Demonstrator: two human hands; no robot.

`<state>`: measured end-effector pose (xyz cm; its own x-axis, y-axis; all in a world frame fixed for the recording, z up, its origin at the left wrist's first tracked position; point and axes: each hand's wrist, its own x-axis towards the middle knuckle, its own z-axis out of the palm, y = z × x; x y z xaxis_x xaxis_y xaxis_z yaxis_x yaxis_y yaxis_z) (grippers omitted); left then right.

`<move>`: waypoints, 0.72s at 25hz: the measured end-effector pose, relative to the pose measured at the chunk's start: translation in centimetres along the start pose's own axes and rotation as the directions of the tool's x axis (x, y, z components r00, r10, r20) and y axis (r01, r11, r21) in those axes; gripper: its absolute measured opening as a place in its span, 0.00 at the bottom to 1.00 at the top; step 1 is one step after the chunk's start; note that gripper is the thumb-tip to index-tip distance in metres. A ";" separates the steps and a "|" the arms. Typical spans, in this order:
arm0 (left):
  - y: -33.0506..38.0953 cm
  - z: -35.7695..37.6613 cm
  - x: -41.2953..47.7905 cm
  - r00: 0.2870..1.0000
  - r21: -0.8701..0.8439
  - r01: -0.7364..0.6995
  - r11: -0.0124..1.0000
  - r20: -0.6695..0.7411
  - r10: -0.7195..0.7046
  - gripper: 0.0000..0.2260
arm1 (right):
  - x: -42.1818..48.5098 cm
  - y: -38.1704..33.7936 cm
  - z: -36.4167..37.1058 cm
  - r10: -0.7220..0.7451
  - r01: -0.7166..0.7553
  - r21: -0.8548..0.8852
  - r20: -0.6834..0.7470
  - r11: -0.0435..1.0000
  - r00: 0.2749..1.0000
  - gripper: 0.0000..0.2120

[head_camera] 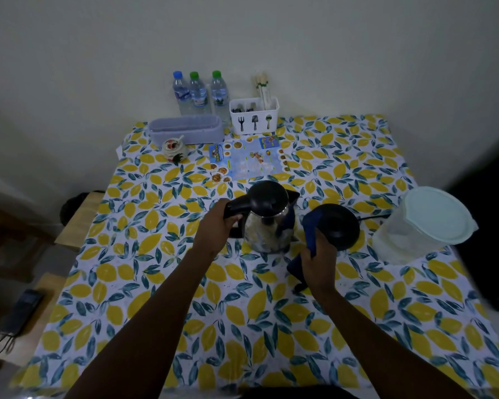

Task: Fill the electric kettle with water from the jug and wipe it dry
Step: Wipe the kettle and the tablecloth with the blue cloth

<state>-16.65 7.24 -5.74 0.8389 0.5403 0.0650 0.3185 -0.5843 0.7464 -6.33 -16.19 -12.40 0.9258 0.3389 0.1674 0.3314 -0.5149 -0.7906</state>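
Left hand [218,226] of mine grips the kettle [270,218] handle, steadying it mid-tabletop beside its base [339,226]; my right hand [319,256] clutches a blue cloth [310,230] for wiping. Lidded jug [427,223] waits near the right edge.

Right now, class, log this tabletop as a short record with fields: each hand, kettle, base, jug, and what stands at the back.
left hand: grips the kettle handle
right hand: holds a blue cloth
kettle: upright on the tablecloth, lid shut, off its base
base: right of the kettle, nothing on it
jug: far right, lid on
back: three bottles, cutlery holder, grey box
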 end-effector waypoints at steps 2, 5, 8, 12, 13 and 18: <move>0.2 0.2 1.2 0.999 -0.013 0.010 1.000 -0.033 -0.011 0.04 | 0.5 0.7 0.1 0.034 -0.029 -0.111 0.050 0.993 0.998 0.09; 0.1 1.0 2.8 0.998 -0.012 0.041 0.999 -0.057 -0.041 0.05 | 0.5 1.4 0.8 0.137 -0.080 -0.307 0.169 0.948 0.976 0.22; -0.5 1.9 3.7 0.996 -0.005 0.061 0.998 -0.071 -0.062 0.08 | 0.0 1.6 1.9 0.205 0.032 -0.539 0.373 0.842 0.905 0.29; -1.3 2.0 3.9 0.995 -0.014 0.056 0.998 -0.085 -0.057 0.10 | -0.8 1.9 3.9 0.295 0.182 -0.654 0.548 0.734 0.782 0.35; -1.7 2.2 3.6 0.994 -0.021 0.060 0.998 -0.086 -0.061 0.11 | -0.8 1.9 4.2 0.303 0.185 -0.657 0.555 0.731 0.774 0.35; -4.7 4.2 0.1 0.953 0.028 0.303 0.953 0.021 -0.303 0.27 | -0.3 2.1 4.3 0.294 0.164 -0.690 0.495 0.705 0.818 0.30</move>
<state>-16.23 7.49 -12.04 0.7118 0.6794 -0.1784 0.5699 -0.4100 0.7121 -6.68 -14.00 -16.63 0.7645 0.5153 -0.3873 0.5108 -0.8508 -0.1237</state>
